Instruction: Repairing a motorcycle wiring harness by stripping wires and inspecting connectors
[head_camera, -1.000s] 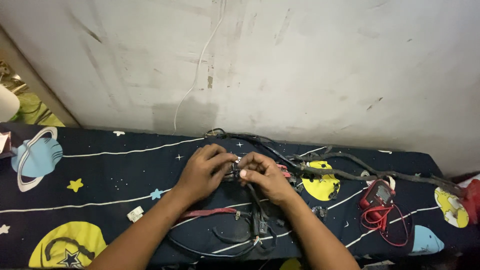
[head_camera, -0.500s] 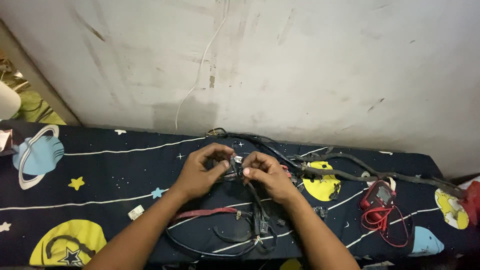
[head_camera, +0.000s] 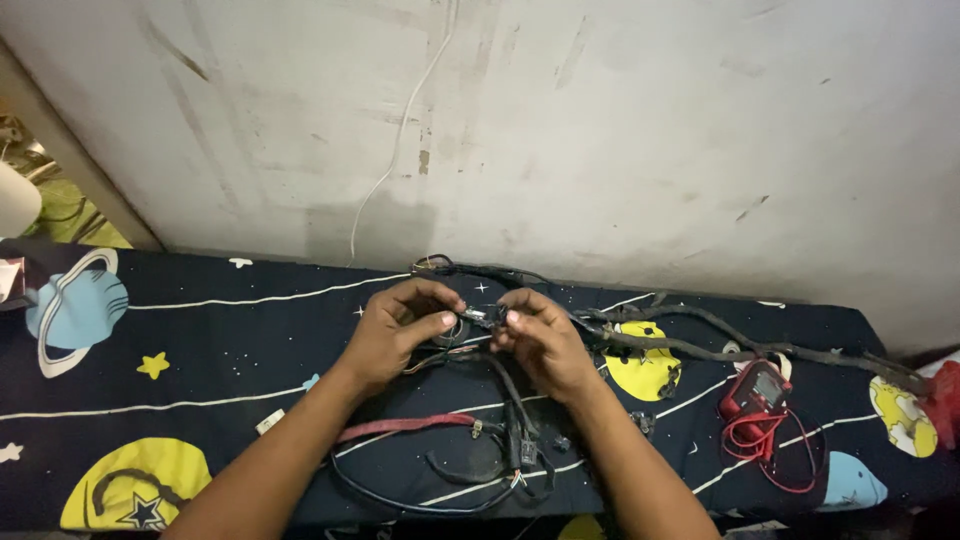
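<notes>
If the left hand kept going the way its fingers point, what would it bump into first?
The left hand points rightward, so it would likely meet the right hand first, across the small black plug they both pinch. Depth is hard to judge.

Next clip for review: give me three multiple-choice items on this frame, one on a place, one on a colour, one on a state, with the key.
1. Where does the multimeter lie?
A. to the right of both hands
B. between the hands
C. at the far left of the cloth

2. What colour are the multimeter's leads?
A. white
B. red
C. green

3. How do the hands hold the small connector?
A. left hand alone
B. neither touches it
C. both pinch it between the fingers

Key: 1 A, it sits on the dark printed cloth beyond the right hand. 2 B, the coiled leads show red. 3 C, the left hand and right hand meet on it above the black wire harness.
</notes>
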